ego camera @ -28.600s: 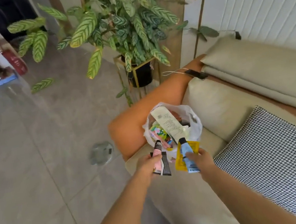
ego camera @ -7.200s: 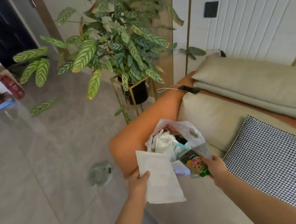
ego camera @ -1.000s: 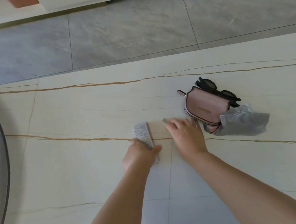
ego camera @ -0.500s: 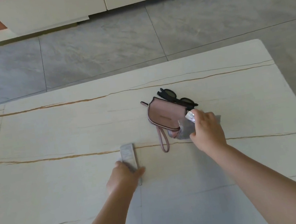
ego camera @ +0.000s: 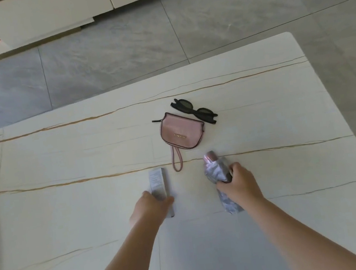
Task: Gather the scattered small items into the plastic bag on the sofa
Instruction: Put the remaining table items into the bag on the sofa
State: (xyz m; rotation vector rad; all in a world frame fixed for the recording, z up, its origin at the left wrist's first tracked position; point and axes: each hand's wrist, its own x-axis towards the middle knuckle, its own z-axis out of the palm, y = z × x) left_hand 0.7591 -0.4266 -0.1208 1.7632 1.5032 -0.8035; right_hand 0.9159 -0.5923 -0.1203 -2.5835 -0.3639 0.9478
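Note:
On the pale marble table (ego camera: 70, 217) my left hand (ego camera: 152, 206) grips the near end of a small grey printed box (ego camera: 157, 181). My right hand (ego camera: 239, 183) is closed around a crumpled silver-grey packet (ego camera: 216, 169) together with a small pinkish foil item at its far tip. A pink wrist pouch (ego camera: 181, 132) with a loop strap lies just beyond both hands. Black sunglasses (ego camera: 194, 110) rest behind the pouch. The plastic bag and the sofa are out of view.
The table's right edge and rounded far corner (ego camera: 290, 36) give onto grey floor tiles (ego camera: 160, 42). A low cream cabinet (ego camera: 43, 14) runs along the top of the view.
My right hand has drawn the silver packet away from the pouch toward me and now holds it. My left hand has kept hold of the grey box. The view has shifted left.

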